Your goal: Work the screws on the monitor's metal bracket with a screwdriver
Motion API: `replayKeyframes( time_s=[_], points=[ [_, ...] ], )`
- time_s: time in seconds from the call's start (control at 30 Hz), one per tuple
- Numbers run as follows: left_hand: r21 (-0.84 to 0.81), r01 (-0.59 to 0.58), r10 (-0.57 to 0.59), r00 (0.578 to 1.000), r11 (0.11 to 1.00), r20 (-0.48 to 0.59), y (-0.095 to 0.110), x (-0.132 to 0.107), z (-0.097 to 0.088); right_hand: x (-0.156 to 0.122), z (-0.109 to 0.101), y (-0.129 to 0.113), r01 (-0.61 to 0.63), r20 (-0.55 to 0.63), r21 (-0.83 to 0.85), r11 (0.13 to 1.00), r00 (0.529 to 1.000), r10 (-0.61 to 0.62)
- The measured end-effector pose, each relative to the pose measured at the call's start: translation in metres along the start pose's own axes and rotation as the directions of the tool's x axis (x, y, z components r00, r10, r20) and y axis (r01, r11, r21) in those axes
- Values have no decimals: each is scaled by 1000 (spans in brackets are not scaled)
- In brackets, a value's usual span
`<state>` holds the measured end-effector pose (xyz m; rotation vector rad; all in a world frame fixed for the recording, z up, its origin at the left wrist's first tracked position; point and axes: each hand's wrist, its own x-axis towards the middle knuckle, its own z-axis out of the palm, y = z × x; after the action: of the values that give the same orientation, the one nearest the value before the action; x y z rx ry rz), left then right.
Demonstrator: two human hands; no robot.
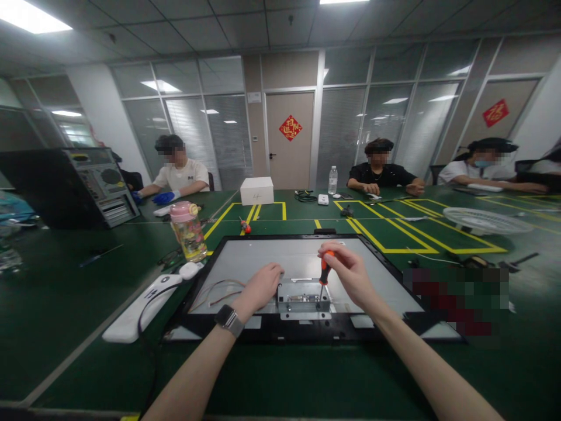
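A flat display panel (254,251) with a black frame lies on the green table in front of me. On its near middle part sits a metal bracket (302,290) with a row of connectors along its front. My right hand (346,266) grips the orange and black handle of a screwdriver (325,270), held upright with its tip down at the bracket's right side. My left hand (262,286) rests at the bracket's left edge, fingers together; whether they pinch anything is hidden. Thin wires (219,292) run across the panel left of this hand.
Left of the panel are a white power strip (142,310) with a black cable and a pink-lidded bottle (188,231). A computer case (74,187) stands far left. Beyond are a white box (256,191), a water bottle (333,180) and a round white grille (486,220). Several people sit across the table.
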<state>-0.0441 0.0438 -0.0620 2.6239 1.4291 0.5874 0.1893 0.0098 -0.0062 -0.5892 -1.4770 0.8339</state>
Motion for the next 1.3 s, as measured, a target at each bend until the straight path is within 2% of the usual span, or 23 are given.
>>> replayKeyframes(
  time_s=[0.17,0.33,0.47,0.57,0.83,1.07,1.3],
  points=[
    [-7,3,-3,1000,1000,1,0,0,-1,-1,3,-1,-25,-29,-23,999,999,24],
    [-13,7,-7,1000,1000,6,0,0,-1,0,4,-2,54,-98,-145,988,993,-68],
    [-12,15,-15,1000,1000,10,1,-1,-2,0,1,1,-1,-52,-52,999,999,-2],
    [-11,15,-15,1000,1000,9,1,-1,-2,0,-1,3,-33,-70,13,999,997,34],
    [-3,7,-7,1000,1000,14,-3,1,2,2,-1,2,51,-124,-183,982,989,-75],
    [1,6,-6,1000,1000,9,-2,0,1,1,-3,7,-42,-61,36,998,997,44],
    [0,-5,5,1000,1000,-2,-3,0,2,3,0,1,35,-123,-107,994,991,-48]
  ],
)
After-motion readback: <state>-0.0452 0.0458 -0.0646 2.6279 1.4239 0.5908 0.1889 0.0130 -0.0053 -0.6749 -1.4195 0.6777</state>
